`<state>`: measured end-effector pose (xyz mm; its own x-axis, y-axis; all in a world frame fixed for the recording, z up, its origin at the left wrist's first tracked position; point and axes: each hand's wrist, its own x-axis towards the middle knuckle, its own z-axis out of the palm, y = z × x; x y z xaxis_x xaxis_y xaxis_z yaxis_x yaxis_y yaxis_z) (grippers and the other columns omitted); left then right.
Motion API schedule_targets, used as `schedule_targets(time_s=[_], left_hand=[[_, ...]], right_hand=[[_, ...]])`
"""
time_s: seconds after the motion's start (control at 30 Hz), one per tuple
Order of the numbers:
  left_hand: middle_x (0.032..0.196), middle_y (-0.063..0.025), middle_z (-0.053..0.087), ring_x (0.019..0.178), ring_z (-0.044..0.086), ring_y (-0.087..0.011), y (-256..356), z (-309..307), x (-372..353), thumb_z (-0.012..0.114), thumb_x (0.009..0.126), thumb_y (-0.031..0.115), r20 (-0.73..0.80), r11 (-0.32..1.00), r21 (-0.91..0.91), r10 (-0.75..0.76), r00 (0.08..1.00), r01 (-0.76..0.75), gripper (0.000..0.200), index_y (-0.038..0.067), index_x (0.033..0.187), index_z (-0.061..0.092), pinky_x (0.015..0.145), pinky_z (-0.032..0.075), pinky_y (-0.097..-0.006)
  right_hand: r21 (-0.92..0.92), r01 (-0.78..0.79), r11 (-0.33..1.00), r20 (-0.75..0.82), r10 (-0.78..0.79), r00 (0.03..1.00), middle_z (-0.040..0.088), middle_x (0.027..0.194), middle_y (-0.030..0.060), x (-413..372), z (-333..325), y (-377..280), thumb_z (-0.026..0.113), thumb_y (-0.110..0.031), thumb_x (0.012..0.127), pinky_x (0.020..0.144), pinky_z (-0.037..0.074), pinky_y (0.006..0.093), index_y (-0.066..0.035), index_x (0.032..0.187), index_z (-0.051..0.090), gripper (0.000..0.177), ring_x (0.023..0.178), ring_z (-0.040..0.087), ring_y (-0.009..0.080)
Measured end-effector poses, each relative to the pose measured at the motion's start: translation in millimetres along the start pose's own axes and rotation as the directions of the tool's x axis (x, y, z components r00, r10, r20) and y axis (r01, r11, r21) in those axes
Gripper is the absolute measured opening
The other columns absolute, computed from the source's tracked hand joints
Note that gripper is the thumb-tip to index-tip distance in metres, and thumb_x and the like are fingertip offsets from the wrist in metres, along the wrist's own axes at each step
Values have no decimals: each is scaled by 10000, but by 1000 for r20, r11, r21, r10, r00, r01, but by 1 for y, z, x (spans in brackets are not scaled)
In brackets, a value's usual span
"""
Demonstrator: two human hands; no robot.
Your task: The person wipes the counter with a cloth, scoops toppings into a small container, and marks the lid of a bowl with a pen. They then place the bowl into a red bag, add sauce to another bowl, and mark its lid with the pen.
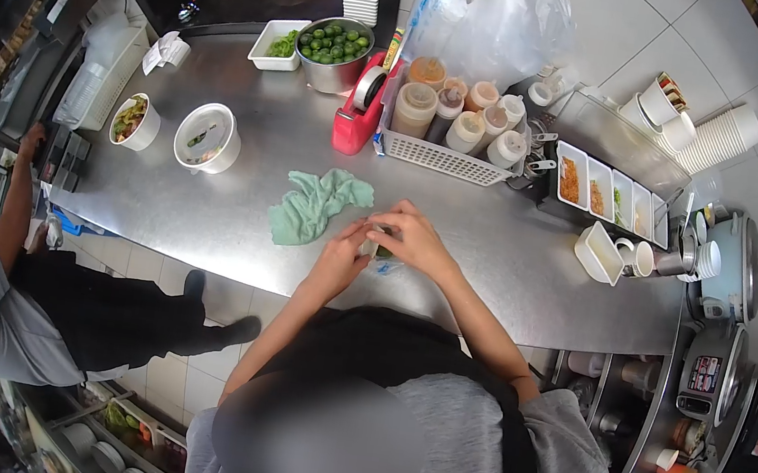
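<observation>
Holding small container (383, 252), between left grip (341, 253) and right grip (414, 238)

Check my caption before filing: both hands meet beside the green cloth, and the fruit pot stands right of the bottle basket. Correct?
Wrong side: the head view shows the fruit pot left of the basket. Left hand and right hand meet beside the green cloth.

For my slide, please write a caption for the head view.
Both hands at a small item, beside a green cloth on a metal counter.
</observation>
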<state>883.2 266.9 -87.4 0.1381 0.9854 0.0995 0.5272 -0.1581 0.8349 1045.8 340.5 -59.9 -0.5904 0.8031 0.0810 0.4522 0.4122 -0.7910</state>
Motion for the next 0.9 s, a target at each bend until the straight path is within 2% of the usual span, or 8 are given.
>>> schedule_targets(time_s=[0.13,0.33,0.43,0.53,0.63,0.73,0.83,0.9], left_hand=[[1336,-212,394,648,622,-241,-1,3,0,595,672,-66,-39,999,31,-23,999,24,592,-45,1242,435,609,498,-300],[1403,-176,319,665,612,-225,6,-4,2,537,674,-92,-91,995,90,56,994,-48,696,4,1336,345,605,484,-273],[1405,-178,305,884,610,-300,38,-12,0,511,677,-108,-49,999,-37,15,999,-17,695,10,1339,335,671,513,-300],[1414,-171,295,804,623,-226,47,-19,-4,501,695,-123,28,964,-227,-137,990,140,710,40,1362,321,668,508,-263],[1417,-169,289,694,610,-171,39,-22,-11,489,717,-132,-33,926,-377,-48,998,32,691,50,1365,332,640,507,-240],[1405,-167,303,831,593,-241,30,-37,-18,638,688,-44,138,916,-392,-27,990,80,792,50,1387,278,721,502,-287],[1348,-169,365,1042,504,-308,12,-44,-16,793,575,106,-139,987,65,157,978,-149,992,32,1390,232,858,444,-381],[1309,-179,383,1132,423,-334,-21,-27,-10,841,482,198,-31,947,271,186,982,-171,1099,21,1377,228,925,381,-413]], right_hand=[[-38,53,998,-71,-56,996,524,864,123,6,7,3,660,-73,710,666,491,329,-59,926,660,217,737,586,266],[-131,29,991,103,-16,995,527,858,195,19,2,14,639,3,643,721,467,406,-15,786,637,144,796,566,367],[-142,58,988,22,-56,998,547,847,162,24,9,6,679,-57,686,671,476,380,5,780,631,123,758,584,309],[-52,20,998,-119,-26,993,550,857,157,13,-7,-11,692,-97,696,700,467,396,-10,859,620,199,791,581,327],[-260,-21,966,-296,-59,953,558,874,145,-10,-30,-30,686,-85,704,720,463,384,-34,974,584,293,821,582,318],[-126,-99,987,-34,95,995,554,981,148,-22,-17,2,677,-60,697,749,465,420,-70,1059,516,397,897,571,352],[-75,-83,994,8,84,996,564,982,150,-14,-18,8,655,-37,701,749,472,410,-64,1037,536,357,897,581,334],[-70,-98,993,-18,97,995,570,954,146,-7,-32,-8,641,-29,704,741,473,409,-57,1012,551,322,871,586,332]])
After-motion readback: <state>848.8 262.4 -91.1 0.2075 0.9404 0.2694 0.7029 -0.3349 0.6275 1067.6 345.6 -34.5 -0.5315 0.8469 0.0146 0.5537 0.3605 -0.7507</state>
